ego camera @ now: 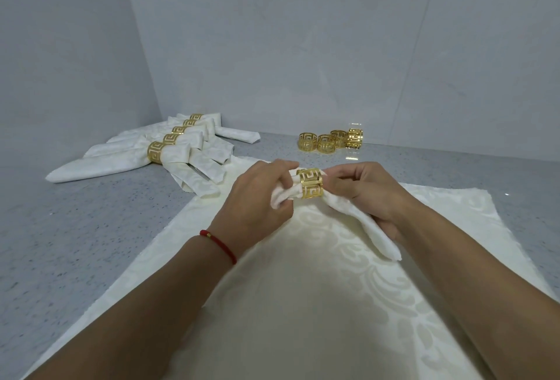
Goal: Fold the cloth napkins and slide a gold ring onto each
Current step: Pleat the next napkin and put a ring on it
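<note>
A folded cream napkin is held above the counter with a gold fretwork ring around it near its left end. My left hand grips the napkin's short end left of the ring. My right hand holds the napkin right of the ring, its fingertips touching the ring. Under my hands a flat stack of unfolded cream napkins lies spread out. Several loose gold rings stand at the back.
Several folded, ringed napkins lie in a row at the back left on the grey speckled counter. Pale walls meet in a corner behind them.
</note>
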{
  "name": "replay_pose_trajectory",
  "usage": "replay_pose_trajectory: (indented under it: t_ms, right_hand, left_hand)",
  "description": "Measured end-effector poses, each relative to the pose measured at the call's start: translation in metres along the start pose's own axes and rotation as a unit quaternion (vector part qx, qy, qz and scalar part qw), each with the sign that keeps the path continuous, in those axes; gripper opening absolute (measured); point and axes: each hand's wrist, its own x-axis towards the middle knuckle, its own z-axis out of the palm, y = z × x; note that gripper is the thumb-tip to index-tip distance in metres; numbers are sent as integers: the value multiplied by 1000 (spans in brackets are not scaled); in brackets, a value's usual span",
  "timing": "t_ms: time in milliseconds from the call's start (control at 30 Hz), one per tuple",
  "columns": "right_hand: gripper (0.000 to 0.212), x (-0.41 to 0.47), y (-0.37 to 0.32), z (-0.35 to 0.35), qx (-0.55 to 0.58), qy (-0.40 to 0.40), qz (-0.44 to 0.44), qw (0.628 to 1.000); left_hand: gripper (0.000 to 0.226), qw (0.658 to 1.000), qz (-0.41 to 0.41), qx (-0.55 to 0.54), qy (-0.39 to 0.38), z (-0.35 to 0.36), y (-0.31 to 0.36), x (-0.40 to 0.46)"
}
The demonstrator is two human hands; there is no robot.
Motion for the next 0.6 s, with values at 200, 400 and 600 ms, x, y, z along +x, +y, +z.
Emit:
replay_pose_trajectory:
  t_ms: [200,400,600]
  right_hand:
    - [6,-2,-3,6,-120,-20,-95,988]
    - [3,-4,-4,1,-23,25,-37,999]
    - [8,-5,-6,-10,-75,-13,-7,997]
  left_hand:
    - [50,994,-46,54,-81,-1,3,4]
    - [32,990,-121,-59,-47,-3,1,3]
    - [34,983,-148,-98,-32,-5,1,1]
